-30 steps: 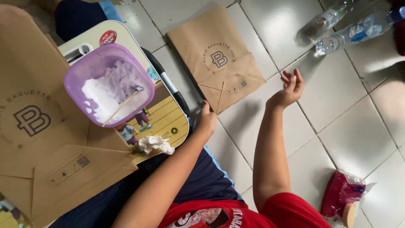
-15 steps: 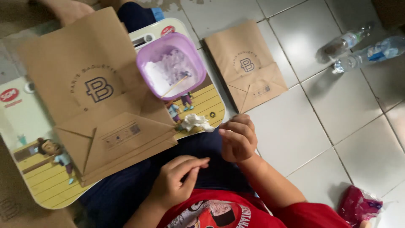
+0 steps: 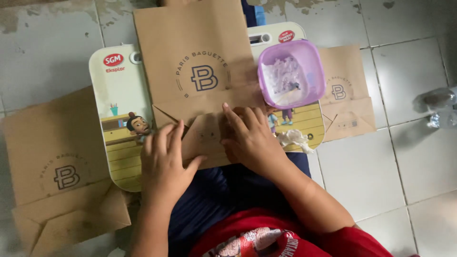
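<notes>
Both hands flat on bag base, none gripping.
Left hand (image 3: 164, 159) and right hand (image 3: 247, 138) press open-palmed on the bag (image 3: 200, 71); bag lies on the board (image 3: 119, 95), long axis pointing away, folded base nearest.

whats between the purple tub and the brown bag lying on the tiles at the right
In the head view, nothing separate lies between them: the purple tub sits on the illustrated lap tray, whose right edge overlaps the flat brown bag.

3 brown paper bags: centre (image 3: 200, 71), lower left (image 3: 57, 171), upper right (image 3: 345, 95). 1 purple tub (image 3: 291, 74), 1 cartoon lap tray (image 3: 116, 109), 1 tissue wad (image 3: 294, 139), 2 plastic bottles at right edge (image 3: 440, 109), 2 hands: left (image 3: 164, 162), right (image 3: 250, 138).
</notes>
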